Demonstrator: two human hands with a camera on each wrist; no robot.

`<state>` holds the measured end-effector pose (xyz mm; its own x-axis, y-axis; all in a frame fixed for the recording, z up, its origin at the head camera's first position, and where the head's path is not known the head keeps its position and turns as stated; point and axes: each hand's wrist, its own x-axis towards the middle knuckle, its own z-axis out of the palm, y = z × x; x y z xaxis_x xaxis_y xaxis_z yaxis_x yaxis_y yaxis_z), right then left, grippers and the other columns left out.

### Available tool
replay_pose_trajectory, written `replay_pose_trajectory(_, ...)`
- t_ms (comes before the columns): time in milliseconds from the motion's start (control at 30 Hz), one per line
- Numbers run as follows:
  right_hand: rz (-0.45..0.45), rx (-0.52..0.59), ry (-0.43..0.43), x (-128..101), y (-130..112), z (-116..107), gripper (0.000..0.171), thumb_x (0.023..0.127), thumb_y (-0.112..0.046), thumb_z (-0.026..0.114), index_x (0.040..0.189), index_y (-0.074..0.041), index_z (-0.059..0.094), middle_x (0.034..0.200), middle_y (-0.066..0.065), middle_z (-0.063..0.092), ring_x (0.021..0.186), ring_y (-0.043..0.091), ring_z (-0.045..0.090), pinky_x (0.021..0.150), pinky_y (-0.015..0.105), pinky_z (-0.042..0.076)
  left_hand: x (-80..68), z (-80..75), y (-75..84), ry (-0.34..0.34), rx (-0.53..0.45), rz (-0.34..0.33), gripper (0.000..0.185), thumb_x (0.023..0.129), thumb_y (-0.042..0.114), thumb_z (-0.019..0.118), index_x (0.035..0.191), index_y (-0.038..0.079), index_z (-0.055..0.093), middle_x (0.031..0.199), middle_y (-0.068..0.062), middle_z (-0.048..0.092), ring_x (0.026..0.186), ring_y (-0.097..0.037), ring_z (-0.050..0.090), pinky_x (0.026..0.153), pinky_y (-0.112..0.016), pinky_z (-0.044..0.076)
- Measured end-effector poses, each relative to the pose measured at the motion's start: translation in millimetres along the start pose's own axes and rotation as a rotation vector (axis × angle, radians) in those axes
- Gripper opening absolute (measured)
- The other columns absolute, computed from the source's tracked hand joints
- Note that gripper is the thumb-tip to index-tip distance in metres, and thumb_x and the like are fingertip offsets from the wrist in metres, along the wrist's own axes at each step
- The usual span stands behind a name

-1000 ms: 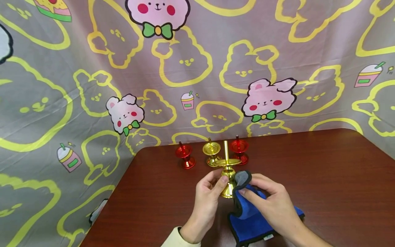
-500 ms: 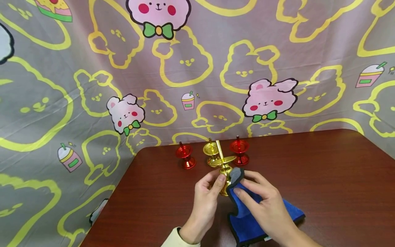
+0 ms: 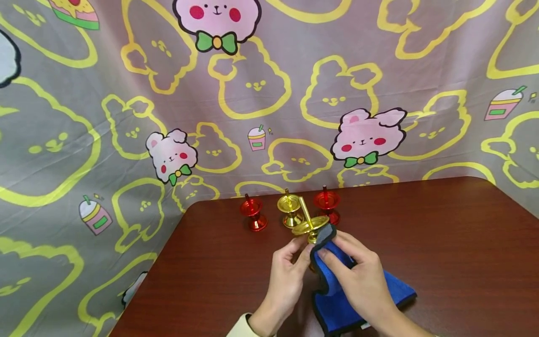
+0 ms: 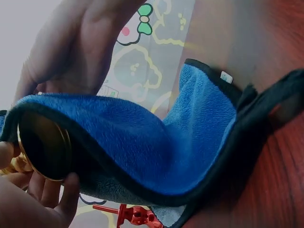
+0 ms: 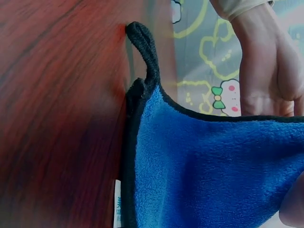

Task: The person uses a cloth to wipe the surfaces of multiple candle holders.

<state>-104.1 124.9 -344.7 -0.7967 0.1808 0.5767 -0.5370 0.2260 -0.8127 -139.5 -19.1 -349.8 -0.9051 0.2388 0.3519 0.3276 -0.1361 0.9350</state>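
Note:
In the head view my left hand (image 3: 286, 276) grips a gold candle holder (image 3: 311, 226) by its lower stem. The holder leans a little to the left, its dish and spike showing above my fingers. My right hand (image 3: 364, 276) pinches a blue towel (image 3: 341, 306) with black edging and a grey underside, and presses its folded edge against the holder. In the left wrist view the hollow base (image 4: 45, 147) faces the camera, partly wrapped by the towel. The right wrist view shows mostly the towel's blue face, with a black hanging loop (image 5: 147, 50) at its corner.
Behind the hands stand a red candle holder (image 3: 253, 213), a second gold one (image 3: 290, 210) and another red one (image 3: 327, 206), partly behind the held holder. All are on the dark wooden table (image 3: 442, 243). A patterned curtain (image 3: 269, 93) hangs at the back edge.
The held gold candle holder went from upright to leaning left. The towel's edge has shifted left and now covers its lower stem and base. Both hands have drawn closer together.

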Motion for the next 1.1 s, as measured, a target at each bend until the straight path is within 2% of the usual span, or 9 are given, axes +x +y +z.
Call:
replay_pose_trajectory(100,0.034,0.030,0.032,1,0,0,0.032,0.088,-0.001,0.076,0.119,-0.010,0.074,0.118,-0.002,0.069,0.112,0.014,0.064,0.090,0.021,0.051,1.0,-0.5,0.5,-0.029,0.026,0.004,0.030,0.100,0.010,0.062,0.127,0.000,0.067,0.122,-0.011,0.068,0.108,-0.015,0.061,0.086,-0.024,0.049)
replay_pose_trajectory(200,0.053,-0.002,0.039,3,1,1,0.024,0.091,-0.005,0.074,0.114,-0.009,0.076,0.112,-0.004,0.070,0.106,0.013,0.065,0.086,0.021,0.052,1.2,-1.0,0.9,-0.053,0.057,0.033,0.029,0.100,0.009,0.062,0.127,0.002,0.068,0.122,-0.009,0.068,0.112,-0.018,0.060,0.089,-0.026,0.049)
replay_pose_trajectory(367,0.041,-0.122,0.015,5,4,4,0.012,0.097,-0.013,0.067,0.105,-0.014,0.077,0.101,-0.009,0.066,0.095,0.010,0.061,0.080,0.017,0.047,1.8,-1.4,1.7,-0.048,0.168,0.153,0.028,0.099,0.009,0.062,0.126,0.004,0.070,0.121,-0.005,0.066,0.113,-0.022,0.060,0.092,-0.030,0.050)
replay_pose_trajectory(467,-0.003,-0.210,0.002,5,6,5,0.011,0.099,-0.012,0.065,0.101,-0.016,0.075,0.093,-0.010,0.062,0.083,0.009,0.056,0.070,0.020,0.043,2.4,-1.3,2.1,-0.034,0.205,0.187,0.028,0.099,0.009,0.063,0.126,0.004,0.069,0.120,-0.005,0.066,0.112,-0.022,0.061,0.091,-0.030,0.051)
replay_pose_trajectory(600,-0.026,-0.290,-0.033,8,5,2,0.006,0.098,-0.013,0.066,0.099,-0.015,0.072,0.089,-0.011,0.060,0.078,0.009,0.053,0.066,0.025,0.043,3.1,-0.6,2.5,-0.010,0.226,0.183,0.027,0.098,0.008,0.063,0.124,0.003,0.070,0.112,-0.006,0.067,0.097,-0.017,0.062,0.080,-0.026,0.052)
replay_pose_trajectory(767,0.042,-0.295,-0.064,11,2,-1,0.005,0.097,-0.014,0.069,0.101,-0.015,0.072,0.093,-0.008,0.066,0.083,0.010,0.058,0.072,0.027,0.049,2.9,1.4,3.4,0.004,0.204,0.130,0.027,0.099,0.010,0.063,0.124,0.003,0.069,0.103,-0.007,0.065,0.082,-0.011,0.059,0.070,-0.022,0.050)
replay_pose_trajectory(933,0.061,-0.243,-0.037,11,2,-2,0.007,0.092,-0.013,0.075,0.098,-0.014,0.072,0.091,-0.006,0.069,0.079,0.010,0.061,0.068,0.025,0.051,3.1,2.2,3.1,0.028,0.151,0.112,0.027,0.099,0.008,0.062,0.124,-0.002,0.068,0.103,-0.012,0.065,0.083,-0.009,0.059,0.070,-0.020,0.049)
replay_pose_trajectory(1100,0.039,-0.253,-0.074,10,3,-4,0.012,0.087,-0.014,0.080,0.096,-0.015,0.072,0.087,-0.008,0.063,0.073,0.009,0.058,0.060,0.024,0.048,5.6,1.1,2.8,0.079,0.127,0.114,0.026,0.099,0.006,0.061,0.121,-0.007,0.067,0.105,-0.016,0.067,0.090,-0.012,0.061,0.076,-0.022,0.050)
